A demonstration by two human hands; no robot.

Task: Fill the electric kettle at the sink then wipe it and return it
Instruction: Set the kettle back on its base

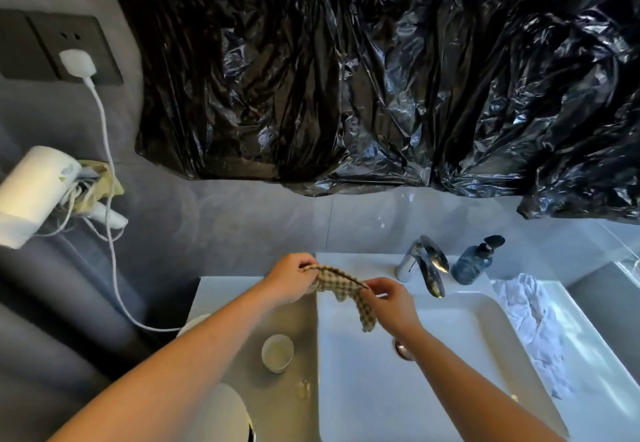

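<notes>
- Fingers of the left hand (pixel 289 279) and right hand (pixel 389 305) pinch opposite ends of the checked cloth (pixel 341 286), stretched over the sink (pixel 485 320) edge.
- Kettle (pixel 227 414), white, sits on the counter (pixel 298 320) below the left forearm, nearer that hand.

Both forearms bare, no sleeves or jewellery.

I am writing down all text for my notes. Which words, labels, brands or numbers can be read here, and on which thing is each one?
No text can be read in this view.
White hair dryer: a small grey mark on its body, too blurred to read.
Dark soap dispenser bottle: no label legible.
Wall socket, white paper cup, checked cloth: no writing shows.
</notes>
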